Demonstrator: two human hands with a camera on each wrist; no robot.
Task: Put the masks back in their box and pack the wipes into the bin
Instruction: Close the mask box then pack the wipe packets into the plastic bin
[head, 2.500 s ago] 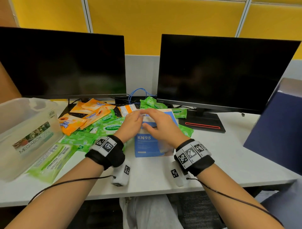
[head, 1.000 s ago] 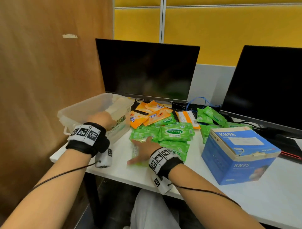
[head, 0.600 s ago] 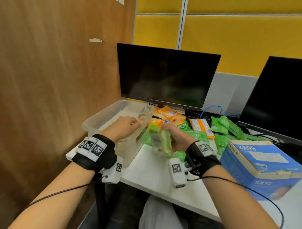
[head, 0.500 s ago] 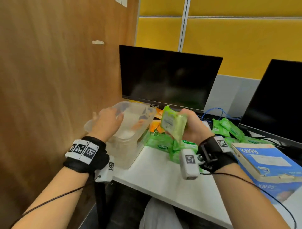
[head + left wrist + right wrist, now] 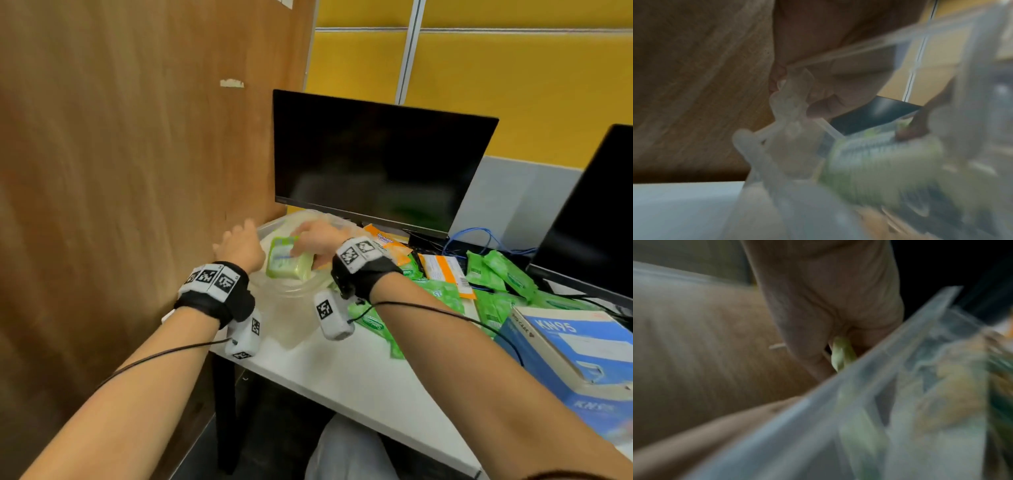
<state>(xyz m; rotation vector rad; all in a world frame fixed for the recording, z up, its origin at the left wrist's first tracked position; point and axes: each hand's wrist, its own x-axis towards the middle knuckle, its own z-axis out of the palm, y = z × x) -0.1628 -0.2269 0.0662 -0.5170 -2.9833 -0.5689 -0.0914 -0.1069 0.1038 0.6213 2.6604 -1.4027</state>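
The right hand (image 5: pixel 317 240) is gripping a green wipes pack (image 5: pixel 286 262) inside the clear bin (image 5: pixel 298 294), while the left hand (image 5: pixel 239 245) is resting open against the bin's left rim. Because the bin is sitting near the desk (image 5: pixel 359 377) corner, a hard push risks sliding it off.

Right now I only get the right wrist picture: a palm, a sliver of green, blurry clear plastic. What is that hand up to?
Observer: In the head view, the right hand is holding a green wipes pack down in the opening of the clear plastic bin.
Operator: And the other hand?
Observer: The left hand is at the bin's left rim with its fingers spread, holding nothing.
Operator: Is there much left outside the bin?
Observer: Yes. Many loose green packs and some orange packs lie on the white desk, next to the blue KN95 box.
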